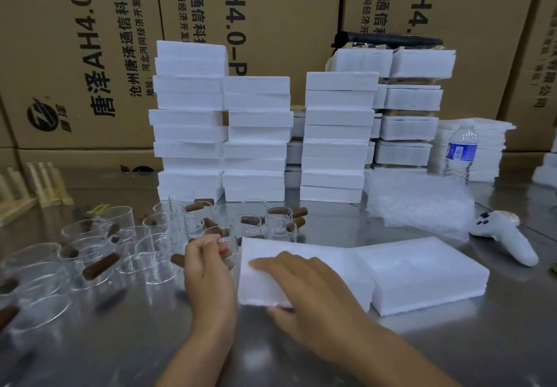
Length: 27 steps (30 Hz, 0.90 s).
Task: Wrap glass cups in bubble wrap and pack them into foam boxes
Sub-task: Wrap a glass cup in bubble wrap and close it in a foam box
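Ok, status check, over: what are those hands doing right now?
Left hand pinches a glass cup. Right hand flat on the foam box. Other cups crowd in at the left.

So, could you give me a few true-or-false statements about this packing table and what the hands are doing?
1. The right hand lies flat on the open foam box. True.
2. The left hand holds the water bottle. False: it grips a glass cup; the bottle stands upright at the far right.
3. The bubble wrap lies on the table behind the foam box. True.
4. The other cups sit to the right of the foam box. False: they are on its left.
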Each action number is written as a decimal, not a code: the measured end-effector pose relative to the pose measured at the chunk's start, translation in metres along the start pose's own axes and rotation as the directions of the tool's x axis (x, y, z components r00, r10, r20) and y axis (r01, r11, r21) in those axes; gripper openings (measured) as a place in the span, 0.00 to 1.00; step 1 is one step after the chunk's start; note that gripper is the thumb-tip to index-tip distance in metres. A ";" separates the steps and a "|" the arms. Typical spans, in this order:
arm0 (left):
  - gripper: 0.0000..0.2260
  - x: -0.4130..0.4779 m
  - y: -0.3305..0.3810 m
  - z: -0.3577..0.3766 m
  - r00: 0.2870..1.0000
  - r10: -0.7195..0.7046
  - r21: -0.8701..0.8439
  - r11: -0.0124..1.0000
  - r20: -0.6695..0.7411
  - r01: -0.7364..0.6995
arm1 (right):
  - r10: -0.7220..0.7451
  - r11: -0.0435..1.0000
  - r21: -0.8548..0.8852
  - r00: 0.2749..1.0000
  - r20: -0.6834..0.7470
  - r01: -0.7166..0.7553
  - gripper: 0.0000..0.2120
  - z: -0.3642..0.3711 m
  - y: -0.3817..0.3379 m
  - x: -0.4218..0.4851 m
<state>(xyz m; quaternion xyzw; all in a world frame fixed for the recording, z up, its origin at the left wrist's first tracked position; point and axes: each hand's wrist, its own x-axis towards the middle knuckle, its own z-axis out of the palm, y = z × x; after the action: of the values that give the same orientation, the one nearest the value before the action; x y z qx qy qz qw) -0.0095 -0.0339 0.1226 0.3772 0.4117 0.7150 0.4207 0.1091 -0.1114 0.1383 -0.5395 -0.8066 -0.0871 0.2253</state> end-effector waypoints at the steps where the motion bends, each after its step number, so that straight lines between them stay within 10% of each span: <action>1: 0.11 0.001 0.000 0.000 1.000 -0.009 -0.007 1.000 -0.007 0.009 | 0.001 1.000 0.004 0.999 0.040 -0.001 0.25 0.004 0.001 0.002; 4: 0.09 0.000 -0.001 -0.001 1.000 -0.006 0.005 1.000 -0.004 0.006 | -0.007 0.999 0.045 0.997 0.070 0.004 0.20 0.009 0.005 0.006; 9: 0.10 -0.002 -0.004 0.001 0.998 0.046 0.061 0.997 0.037 -0.048 | 0.293 0.941 0.253 0.914 -0.280 -0.224 0.10 0.007 0.025 0.035; 17: 0.08 -0.006 -0.007 -0.001 0.993 0.087 0.142 0.985 0.082 -0.098 | 0.652 0.752 0.044 0.752 0.098 -0.657 0.14 0.014 0.055 0.080; 27: 0.09 -0.007 -0.007 -0.001 0.991 0.064 0.134 0.988 0.114 -0.079 | 0.641 0.753 0.161 0.767 0.042 -0.638 0.08 0.011 0.061 0.079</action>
<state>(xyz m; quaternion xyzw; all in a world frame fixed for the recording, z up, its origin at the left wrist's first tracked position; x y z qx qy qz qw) -0.0060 -0.0383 0.1142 0.4587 0.4229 0.6776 0.3893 0.1370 -0.0168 0.1582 -0.7612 -0.5763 0.0581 0.2917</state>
